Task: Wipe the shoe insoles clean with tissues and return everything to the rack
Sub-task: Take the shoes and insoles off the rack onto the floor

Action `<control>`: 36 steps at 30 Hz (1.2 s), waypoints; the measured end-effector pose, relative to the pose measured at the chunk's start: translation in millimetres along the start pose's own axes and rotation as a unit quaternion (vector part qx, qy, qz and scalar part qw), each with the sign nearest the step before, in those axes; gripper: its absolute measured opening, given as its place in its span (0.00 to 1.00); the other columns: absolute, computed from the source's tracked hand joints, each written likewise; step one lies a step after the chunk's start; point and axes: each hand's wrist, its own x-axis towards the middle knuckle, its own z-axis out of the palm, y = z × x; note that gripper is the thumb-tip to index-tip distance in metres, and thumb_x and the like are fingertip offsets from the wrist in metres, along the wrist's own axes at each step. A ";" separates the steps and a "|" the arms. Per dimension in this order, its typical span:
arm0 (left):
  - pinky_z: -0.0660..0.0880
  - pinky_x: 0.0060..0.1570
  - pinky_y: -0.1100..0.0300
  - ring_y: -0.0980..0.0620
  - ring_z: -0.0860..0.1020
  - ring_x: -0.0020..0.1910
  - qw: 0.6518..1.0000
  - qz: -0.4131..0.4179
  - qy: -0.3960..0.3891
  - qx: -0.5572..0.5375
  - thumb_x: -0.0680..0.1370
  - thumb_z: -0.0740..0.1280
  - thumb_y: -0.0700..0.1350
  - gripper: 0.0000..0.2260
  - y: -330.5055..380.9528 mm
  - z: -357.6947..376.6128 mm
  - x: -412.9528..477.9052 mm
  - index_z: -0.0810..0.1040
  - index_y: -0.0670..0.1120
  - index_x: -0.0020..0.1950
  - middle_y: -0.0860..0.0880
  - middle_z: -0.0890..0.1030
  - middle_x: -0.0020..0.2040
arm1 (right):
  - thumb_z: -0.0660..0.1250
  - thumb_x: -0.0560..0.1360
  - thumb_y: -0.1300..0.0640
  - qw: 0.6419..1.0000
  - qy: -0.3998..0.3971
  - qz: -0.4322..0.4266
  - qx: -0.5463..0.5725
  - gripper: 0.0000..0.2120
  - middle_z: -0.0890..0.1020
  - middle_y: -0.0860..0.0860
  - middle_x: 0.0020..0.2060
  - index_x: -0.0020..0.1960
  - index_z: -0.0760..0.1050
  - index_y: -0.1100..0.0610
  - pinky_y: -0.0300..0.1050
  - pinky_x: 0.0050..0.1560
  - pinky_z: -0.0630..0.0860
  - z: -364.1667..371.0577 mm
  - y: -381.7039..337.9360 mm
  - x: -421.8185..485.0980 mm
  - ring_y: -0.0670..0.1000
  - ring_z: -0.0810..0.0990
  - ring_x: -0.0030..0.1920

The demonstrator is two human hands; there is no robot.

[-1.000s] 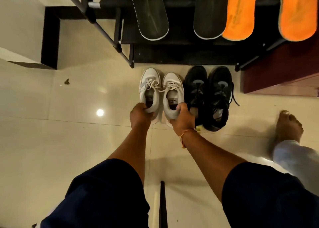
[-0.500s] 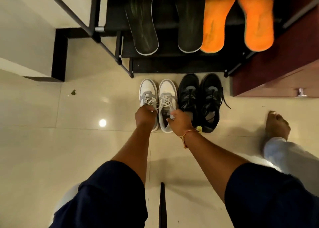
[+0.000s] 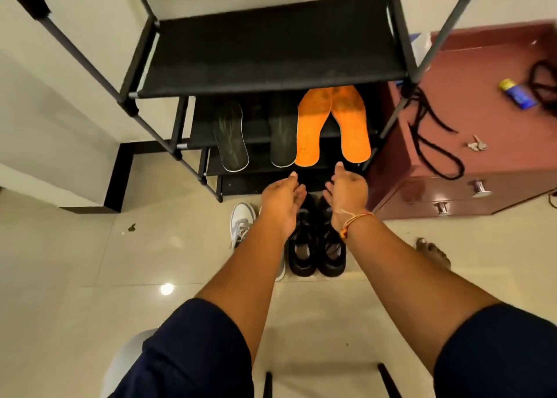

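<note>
Two orange insoles and two dark green insoles lie on a middle shelf of the black shoe rack. A white pair of sneakers and a black pair of shoes stand on the floor in front of the rack. My left hand and my right hand are both raised above the shoes, fingers relaxed and empty, just below the orange insoles. My left arm hides most of the right white sneaker.
A dark red cabinet stands right of the rack, with a black cord, keys and a blue-yellow tube on top. A bare foot is on the tiled floor at right. A white wall corner juts out at left.
Both hands let go of the white sneakers, now standing on the floor, and rose toward the rack. The view tilted up, showing the upper shelf and the cabinet top.
</note>
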 end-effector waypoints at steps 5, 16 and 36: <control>0.80 0.58 0.55 0.47 0.82 0.55 0.997 0.011 0.077 -0.028 0.78 0.72 0.47 0.19 19.2 18.4 10.4 0.76 0.36 0.62 0.39 0.80 0.56 | 0.67 0.80 0.52 0.997 -0.020 0.071 0.037 0.16 0.82 0.65 0.51 0.56 0.76 0.66 0.52 0.48 0.83 -5.9 -28.3 20.5 0.60 0.84 0.46; 0.79 0.57 0.58 0.48 0.79 0.52 0.970 0.079 0.203 -0.107 0.81 0.66 0.54 0.23 61.4 -25.3 39.9 0.72 0.38 0.67 0.43 0.77 0.56 | 0.74 0.75 0.50 0.962 -0.170 0.211 0.043 0.13 0.80 0.57 0.50 0.48 0.75 0.58 0.43 0.46 0.82 93.7 9.7 0.7 0.53 0.82 0.48; 0.79 0.54 0.57 0.49 0.81 0.46 0.990 0.028 0.082 -0.112 0.82 0.64 0.35 0.07 53.5 -67.6 51.3 0.75 0.41 0.59 0.42 0.82 0.51 | 0.67 0.79 0.61 0.967 -0.159 0.153 0.124 0.03 0.83 0.53 0.46 0.52 0.77 0.55 0.39 0.41 0.80 93.5 43.0 -5.5 0.47 0.83 0.43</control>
